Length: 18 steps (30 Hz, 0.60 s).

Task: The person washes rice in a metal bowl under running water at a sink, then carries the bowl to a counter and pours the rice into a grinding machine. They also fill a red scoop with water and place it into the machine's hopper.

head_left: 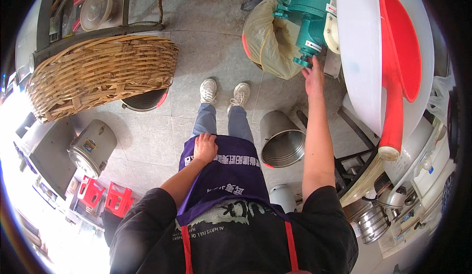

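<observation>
My right hand [313,76] reaches out to the lower end of a green metal grinding machine [309,27]. Its fingertips are at a green adjusting knob [303,61]; whether they grip it I cannot tell. Beneath the machine's drum stands a container lined with a translucent plastic bag [260,34], its mouth open. My left hand [205,148] rests against the upper part of the purple apron [225,174], fingers curled at its edge; whether it pinches the cloth is unclear. A large white basin [359,53] is at the right of the machine, with a red plastic scoop [393,89] in front of it.
A woven bamboo basket [107,71] lies at the left, above a dark bucket [143,100]. An open metal bucket [283,141] stands right of my legs. A lidded metal canister [94,145] and red plastic stools [118,199] are lower left. Metal pots [372,222] are lower right.
</observation>
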Each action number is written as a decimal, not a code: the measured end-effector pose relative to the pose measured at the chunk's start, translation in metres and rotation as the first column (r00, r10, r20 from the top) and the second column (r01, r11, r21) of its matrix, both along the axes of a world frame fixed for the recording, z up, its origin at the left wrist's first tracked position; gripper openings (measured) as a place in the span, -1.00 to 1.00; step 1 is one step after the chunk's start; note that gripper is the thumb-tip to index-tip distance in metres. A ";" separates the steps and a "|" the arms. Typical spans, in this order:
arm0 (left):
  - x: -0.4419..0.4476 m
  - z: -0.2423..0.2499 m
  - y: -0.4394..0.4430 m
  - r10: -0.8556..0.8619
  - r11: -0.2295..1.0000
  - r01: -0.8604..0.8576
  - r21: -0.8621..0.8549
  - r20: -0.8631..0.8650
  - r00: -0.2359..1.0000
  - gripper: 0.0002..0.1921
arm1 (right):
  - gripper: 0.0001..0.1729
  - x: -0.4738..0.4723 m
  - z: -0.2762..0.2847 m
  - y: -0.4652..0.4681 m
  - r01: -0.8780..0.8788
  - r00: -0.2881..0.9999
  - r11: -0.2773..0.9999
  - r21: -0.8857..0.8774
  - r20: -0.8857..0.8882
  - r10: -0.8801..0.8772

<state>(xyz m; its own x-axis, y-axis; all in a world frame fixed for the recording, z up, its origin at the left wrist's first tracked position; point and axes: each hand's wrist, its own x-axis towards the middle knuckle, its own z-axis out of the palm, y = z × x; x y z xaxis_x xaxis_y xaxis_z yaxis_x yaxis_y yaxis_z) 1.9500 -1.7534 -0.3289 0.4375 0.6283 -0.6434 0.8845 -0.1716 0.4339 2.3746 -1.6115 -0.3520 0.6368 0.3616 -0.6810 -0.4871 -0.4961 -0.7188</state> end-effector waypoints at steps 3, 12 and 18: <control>0.000 0.000 0.000 0.008 1.000 -0.008 -0.015 -0.006 1.000 -0.74 | -0.53 0.010 0.002 -0.006 0.098 0.935 0.994 0.047 -0.345 -0.076; 0.003 0.002 0.000 0.010 1.000 -0.010 0.000 -0.009 1.000 -0.75 | -0.38 -0.006 0.000 -0.006 -0.070 0.994 0.997 0.029 0.084 0.067; 0.003 0.002 0.001 -0.002 1.000 0.002 0.009 -0.007 1.000 -0.75 | -0.33 -0.009 0.024 -0.001 -0.188 0.960 0.981 -0.036 0.204 0.192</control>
